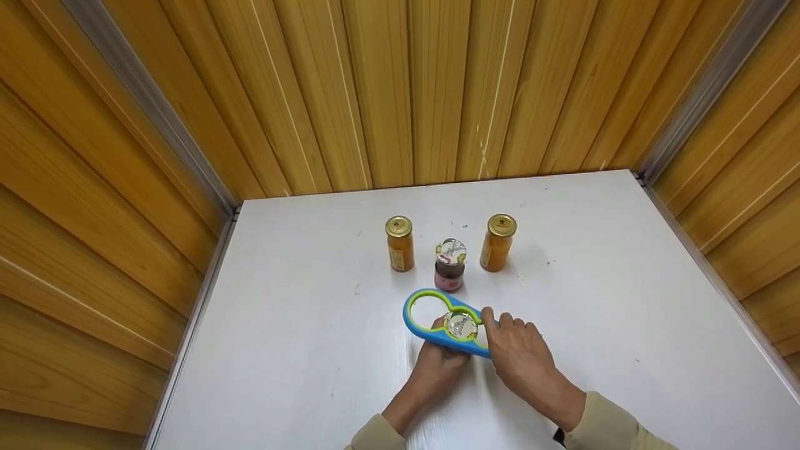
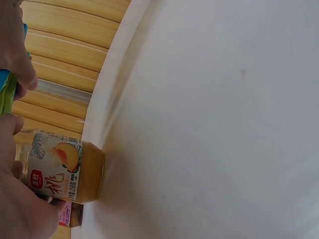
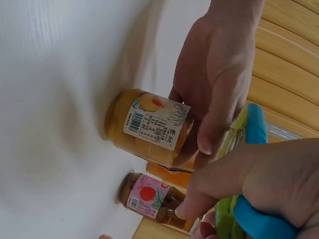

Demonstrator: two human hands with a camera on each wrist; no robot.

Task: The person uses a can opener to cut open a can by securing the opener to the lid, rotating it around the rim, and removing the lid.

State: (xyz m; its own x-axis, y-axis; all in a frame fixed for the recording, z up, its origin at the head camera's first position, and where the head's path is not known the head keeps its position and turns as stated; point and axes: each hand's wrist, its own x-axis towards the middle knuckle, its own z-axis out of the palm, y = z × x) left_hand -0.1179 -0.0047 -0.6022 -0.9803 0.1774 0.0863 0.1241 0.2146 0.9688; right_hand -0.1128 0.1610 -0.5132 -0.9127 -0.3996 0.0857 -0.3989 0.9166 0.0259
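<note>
My left hand [image 1: 437, 365] grips a glass jar of peaches [image 2: 62, 167] around its upper body. The jar stands upright on the white table, its peach label showing in both wrist views. Over its patterned lid [image 1: 461, 325] lies a blue and green jar opener [image 1: 441, 339], the lid inside one of its openings. A larger ring of the opener, to the left, has nothing in it. My right hand [image 1: 522, 353] holds the opener's right end, which the fingers partly hide.
Just beyond the opener stands a dark jar with a pink label [image 1: 449, 275] and a patterned lid. Two taller orange jars with gold lids flank it, a left one [image 1: 400, 247] and a right one [image 1: 497, 245]. Wood-look panel walls [image 1: 431, 94] enclose the table [image 1: 300, 300].
</note>
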